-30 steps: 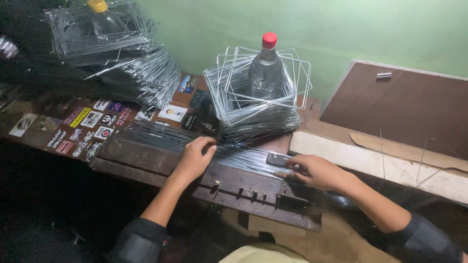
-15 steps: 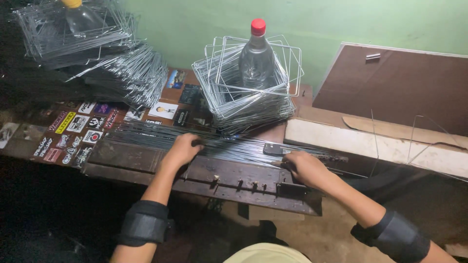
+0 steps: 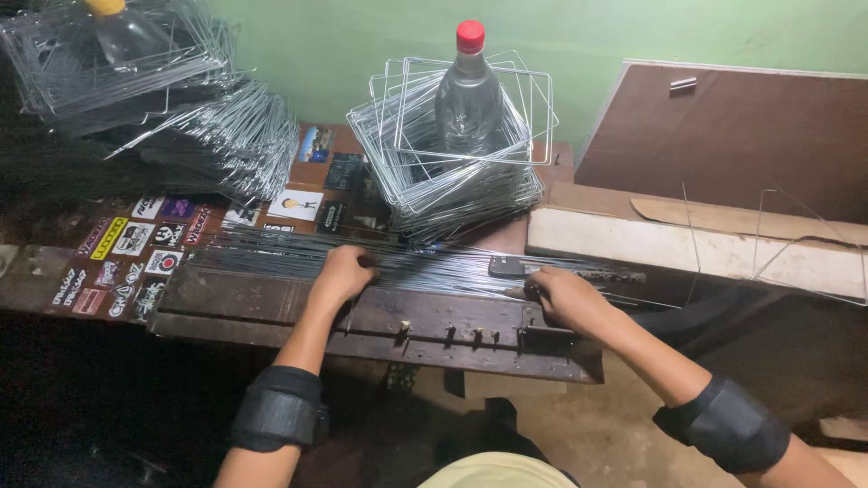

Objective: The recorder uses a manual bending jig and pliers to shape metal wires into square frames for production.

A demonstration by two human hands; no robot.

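We work at a long wooden surface (image 3: 271,303), its left part covered in stickers, with a green wall behind. On it lie the largest heaps: a pile of bent wire frames at far left (image 3: 181,117), and a neat stack of square wire frames (image 3: 452,172) threaded around a clear bottle with a red cap (image 3: 468,90). To the right sits a brown board (image 3: 750,126) and a pale plank (image 3: 687,248).

Across the middle of the surface lies the bundle of straight wires (image 3: 434,269), running left to right over a dark wooden jig with small pegs (image 3: 452,330). Our left hand (image 3: 342,271) presses down on the bundle with fingers curled over it; our right hand (image 3: 562,296) closes its grip around the wire ends near a metal lever (image 3: 520,266).

We judge these wires thin, light singly, springy and slick, likely to roll and fan out. Taking 1 near its end while pinning the rest flat seems soundest; the cut tips may be sharp.
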